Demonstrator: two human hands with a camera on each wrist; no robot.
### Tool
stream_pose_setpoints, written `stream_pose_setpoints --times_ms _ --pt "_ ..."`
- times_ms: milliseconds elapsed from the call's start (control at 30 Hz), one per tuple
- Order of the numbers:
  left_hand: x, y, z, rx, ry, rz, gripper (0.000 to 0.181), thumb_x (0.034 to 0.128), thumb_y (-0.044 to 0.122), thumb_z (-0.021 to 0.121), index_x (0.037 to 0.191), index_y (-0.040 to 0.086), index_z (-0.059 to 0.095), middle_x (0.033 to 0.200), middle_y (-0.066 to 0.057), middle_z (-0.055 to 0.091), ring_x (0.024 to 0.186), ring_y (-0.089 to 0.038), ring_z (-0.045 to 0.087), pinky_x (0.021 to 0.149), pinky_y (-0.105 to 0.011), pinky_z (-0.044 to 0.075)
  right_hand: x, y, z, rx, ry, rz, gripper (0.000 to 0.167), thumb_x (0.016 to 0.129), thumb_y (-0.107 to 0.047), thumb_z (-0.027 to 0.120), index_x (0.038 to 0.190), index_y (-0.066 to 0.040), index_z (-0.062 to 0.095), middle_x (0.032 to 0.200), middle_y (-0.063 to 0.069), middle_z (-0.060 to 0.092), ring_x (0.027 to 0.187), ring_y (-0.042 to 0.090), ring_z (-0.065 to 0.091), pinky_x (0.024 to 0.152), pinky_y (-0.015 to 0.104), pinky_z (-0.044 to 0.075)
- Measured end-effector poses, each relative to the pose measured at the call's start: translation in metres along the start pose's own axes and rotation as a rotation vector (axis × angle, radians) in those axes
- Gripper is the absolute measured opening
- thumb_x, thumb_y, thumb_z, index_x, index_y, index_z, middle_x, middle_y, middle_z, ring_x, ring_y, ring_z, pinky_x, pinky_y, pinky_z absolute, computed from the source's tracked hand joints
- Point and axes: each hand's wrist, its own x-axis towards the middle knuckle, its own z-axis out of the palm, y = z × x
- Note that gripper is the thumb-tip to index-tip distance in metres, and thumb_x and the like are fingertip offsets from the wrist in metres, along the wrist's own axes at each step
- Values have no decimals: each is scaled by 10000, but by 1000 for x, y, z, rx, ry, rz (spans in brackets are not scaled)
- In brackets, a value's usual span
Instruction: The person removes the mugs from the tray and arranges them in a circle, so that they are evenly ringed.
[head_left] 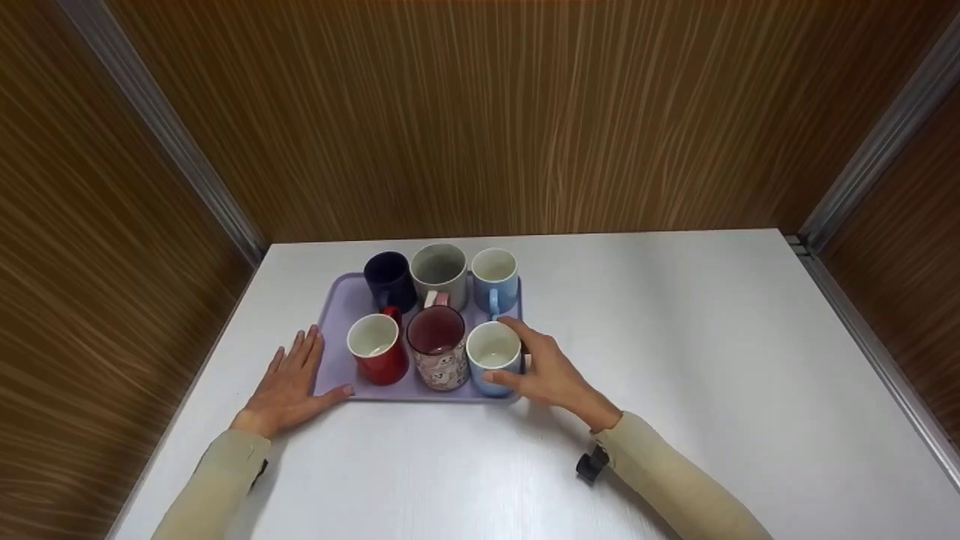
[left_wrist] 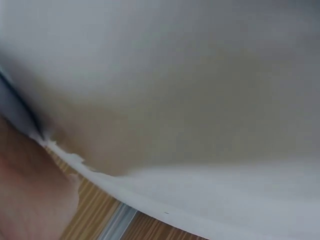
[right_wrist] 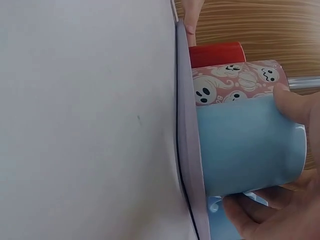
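Left hand (head_left: 289,382): spread flat at the tray's side; the tray is best steadied lightly.
Tray (head_left: 334,367): set on the desk, loaded with six cups.
Ghost cup (head_left: 439,369): just beside; knocking is to be avoided.
Front blue cup (head_left: 493,347): upright at the tray's front-right corner; best kept level.
Right hand (head_left: 553,375): thumb and fingers wrapped around that cup.
Desk (head_left: 712,360): white, lit glossily in front.
Walls (head_left: 525,112): wood-grained, metal-edged.

Tray (head_left: 339,322): on tabletop (head_left: 675,360), left of middle
Far mugs (head_left: 441,264): three across, on tray
Near mugs (head_left: 440,364): three across, on tray
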Motion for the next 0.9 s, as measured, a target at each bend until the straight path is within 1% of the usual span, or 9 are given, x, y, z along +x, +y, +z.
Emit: stream_pose_setpoints --times_ms 200,367,467,633,900 --pt "2 -3 4 12 13 16 1164 936 755 597 1676 -53 202 1782 -229 121 1657 -442 89 1326 -655 61 -1 -11 -6 -15 31 9 807 817 -377 943 1502 -169 570 1309 28 727 1119 241 724 978 489 579" --pt "2 -4 7 12 18 18 1169 935 763 595 1675 -54 206 1783 -225 122 1658 -439 91 1329 -648 58 -2 -22 -14 -39 76 14 833 783 -380 955 1497 -157 587 1283 17 734 1080 235 722 951 506 581" --pt "2 -4 8 10 21 19 1169 935 761 598 1673 -58 209 1782 -229 125 1656 -443 93 1328 -649 60 -2 -26 -19 -43 98 23 841 767 -364 962 1493 -156 594 1291 17 731 1080 223 717 956 517 582" --pt "2 -4 8 10 20 19 1169 936 764 593 1678 -50 200 1784 -224 121 1658 -437 87 1330 -645 55 -2 -29 -29 -37 131 18 833 760 -346 965 1486 -158 603 1300 7 729 1080 198 718 958 515 584" --pt "2 -3 8 12 22 19 1171 936 766 598 1677 -50 204 1786 -217 122 1660 -431 91 1331 -634 61 -1 -31 -47 -40 199 -10 836 751 -331 975 1480 -137 615 1248 10 751 1046 199 723 929 487 581"
